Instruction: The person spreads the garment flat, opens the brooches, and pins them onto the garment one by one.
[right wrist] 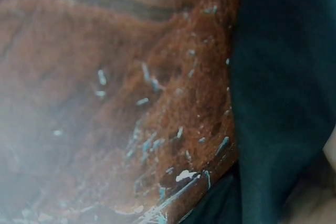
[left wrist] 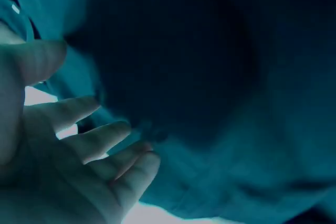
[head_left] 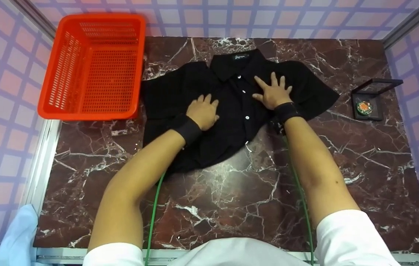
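Note:
A black short-sleeved shirt [head_left: 227, 107] with a collar and white buttons lies on the table, collar toward the far side. My left hand [head_left: 203, 112] touches its front left of the button line, fingers extended. The left wrist view shows the left hand [left wrist: 79, 145] with fingers apart beside dark cloth [left wrist: 236, 145]. To the right of the buttons, below the collar, my right hand [head_left: 274, 92] lies spread on the shirt. Only a sliver of the right hand [right wrist: 315, 198] appears in the right wrist view, beside the black cloth [right wrist: 283, 77].
A red plastic basket [head_left: 135, 107] stands at the back left, close to the shirt's left sleeve. At the right, a small black open case [head_left: 377, 111] holds a round green and orange item [head_left: 364, 108]. Green cables [head_left: 154, 214] run from both wrists toward the dark marbled table's [head_left: 224, 203] front edge.

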`<state>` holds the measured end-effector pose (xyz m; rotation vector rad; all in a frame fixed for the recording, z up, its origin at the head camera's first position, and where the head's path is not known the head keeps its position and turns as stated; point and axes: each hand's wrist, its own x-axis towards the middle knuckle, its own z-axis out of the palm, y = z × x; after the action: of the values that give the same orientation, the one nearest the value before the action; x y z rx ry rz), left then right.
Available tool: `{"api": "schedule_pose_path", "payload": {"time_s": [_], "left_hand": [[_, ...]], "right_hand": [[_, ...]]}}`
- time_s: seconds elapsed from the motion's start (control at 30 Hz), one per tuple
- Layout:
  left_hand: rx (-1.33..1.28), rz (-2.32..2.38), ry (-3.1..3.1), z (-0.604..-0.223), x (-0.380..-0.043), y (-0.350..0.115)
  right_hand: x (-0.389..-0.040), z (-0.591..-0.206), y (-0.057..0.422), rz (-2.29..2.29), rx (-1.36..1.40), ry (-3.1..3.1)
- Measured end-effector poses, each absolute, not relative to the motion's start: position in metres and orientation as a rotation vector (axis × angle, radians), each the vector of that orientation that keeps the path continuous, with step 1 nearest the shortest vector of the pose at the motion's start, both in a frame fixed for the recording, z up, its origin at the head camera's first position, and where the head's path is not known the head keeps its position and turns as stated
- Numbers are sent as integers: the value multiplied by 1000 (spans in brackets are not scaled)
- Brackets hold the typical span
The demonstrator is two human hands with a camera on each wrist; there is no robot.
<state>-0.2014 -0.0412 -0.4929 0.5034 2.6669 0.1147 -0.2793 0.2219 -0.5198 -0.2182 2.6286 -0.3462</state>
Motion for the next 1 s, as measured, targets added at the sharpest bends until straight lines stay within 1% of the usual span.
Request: {"api": "schedule_pose_path", "payload": {"time_s": [0.1, 0.17, 0.4, 0.5, 0.63, 0.8, 0.9, 1.0], "left_hand": [[483, 157, 2644, -496, -189, -50], [492, 188, 2657, -496, -174, -58], [574, 427, 2764, -490, -90, -101], [575, 497, 2788, -493, -65, -117], [517, 608, 2818, -495, -43, -127], [329, 785, 2823, -503, -24, -131], [264, 790, 2851, -511, -16, -132], [257, 727, 2941, -517, -10, -133]], "right_hand": [[-279, -521, 221, -339, -211, 2628], [-279, -522, 221, -340, -210, 2625], [-278, -518, 219, -335, -233, 2622], [-279, -516, 220, -333, -234, 2625], [-278, -517, 222, -336, -231, 2622], [-278, -519, 222, -336, -231, 2610], [-279, -519, 222, -327, -231, 2611], [-280, -519, 221, -321, -235, 2607]]}}
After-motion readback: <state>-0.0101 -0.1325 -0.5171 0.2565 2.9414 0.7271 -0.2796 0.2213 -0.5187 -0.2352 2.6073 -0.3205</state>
